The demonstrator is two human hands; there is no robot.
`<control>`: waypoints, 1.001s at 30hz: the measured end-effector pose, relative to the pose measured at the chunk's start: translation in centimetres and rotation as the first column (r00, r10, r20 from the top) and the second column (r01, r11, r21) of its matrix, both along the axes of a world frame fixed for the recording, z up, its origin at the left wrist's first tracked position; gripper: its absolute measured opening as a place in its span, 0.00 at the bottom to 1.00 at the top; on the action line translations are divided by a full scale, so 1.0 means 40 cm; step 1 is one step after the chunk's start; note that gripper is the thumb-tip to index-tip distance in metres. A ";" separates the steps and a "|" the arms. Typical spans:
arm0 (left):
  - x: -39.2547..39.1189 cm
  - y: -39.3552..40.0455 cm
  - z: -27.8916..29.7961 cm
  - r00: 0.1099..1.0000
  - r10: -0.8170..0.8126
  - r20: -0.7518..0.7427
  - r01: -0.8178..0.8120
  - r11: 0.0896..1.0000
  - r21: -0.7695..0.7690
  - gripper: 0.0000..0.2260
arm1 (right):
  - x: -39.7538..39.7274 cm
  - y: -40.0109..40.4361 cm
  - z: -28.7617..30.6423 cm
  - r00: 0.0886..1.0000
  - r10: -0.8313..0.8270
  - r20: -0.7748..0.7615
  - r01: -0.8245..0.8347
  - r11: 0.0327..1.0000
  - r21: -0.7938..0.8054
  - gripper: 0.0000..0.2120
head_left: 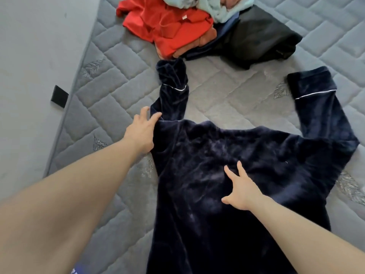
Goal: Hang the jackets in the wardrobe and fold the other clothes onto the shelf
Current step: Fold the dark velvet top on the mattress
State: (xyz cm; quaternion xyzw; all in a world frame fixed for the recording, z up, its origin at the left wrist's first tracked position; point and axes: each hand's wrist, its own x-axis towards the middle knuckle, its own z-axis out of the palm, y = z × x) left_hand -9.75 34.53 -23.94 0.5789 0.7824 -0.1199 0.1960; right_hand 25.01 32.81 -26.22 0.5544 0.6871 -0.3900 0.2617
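Right now the grey quilted mattress [110,80] fills most of what I can see, and spread flat across it is the dark navy velvet top [227,175], back side up, its long axis running from the person's body out toward the far pile. Both sleeves angle away from the fingers: the left sleeve [173,89] lies just beyond the left fingertips, the right sleeve [320,107] well off to the outer side of the right fingers. Farther out sits the unsorted heap, a red garment [167,26], a black garment [256,38] and a pale blue one [209,6] bunched together. The left hand [141,131] rests at the shoulder edge of the top, fingers spread and nearly straight, touching the cloth where the sleeve begins but not pinching it as far as I can tell. The right hand [240,188] lies flat on the middle of the back, fingers splayed, pressing and holding nothing. I'd judge the fold starts with the left sleeve, since the left hand is plainly nearer and need only close on it and draw it inward across the back.
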 end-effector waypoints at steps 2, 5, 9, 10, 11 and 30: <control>0.006 0.025 -0.029 0.983 -0.167 -0.077 0.161 0.984 -0.073 0.44 | -0.007 -0.013 -0.029 1.000 0.018 0.007 -0.018 1.000 0.006 0.55; 0.000 0.059 -0.034 0.960 -0.256 -0.114 0.247 0.965 -0.090 0.28 | -0.006 -0.013 -0.035 1.000 0.006 0.019 -0.006 1.000 -0.005 0.56; -0.077 0.084 0.039 0.861 -0.468 -0.198 0.460 0.883 -0.087 0.15 | -0.006 0.002 -0.018 1.000 -0.026 0.015 0.027 0.998 -0.060 0.55; -0.104 0.082 0.069 0.843 -0.495 -0.213 0.497 0.866 -0.047 0.15 | -0.007 0.003 -0.014 0.999 -0.030 0.016 0.031 0.997 -0.065 0.54; -0.126 0.077 0.099 0.831 -0.504 -0.234 0.514 0.858 -0.022 0.16 | -0.009 0.005 -0.010 0.999 -0.034 0.018 0.035 0.997 -0.068 0.54; -0.231 -0.257 0.014 0.964 -0.192 -0.184 0.116 0.925 -0.361 0.46 | -0.003 -0.008 -0.058 0.997 -0.021 0.070 0.023 0.999 -0.030 0.55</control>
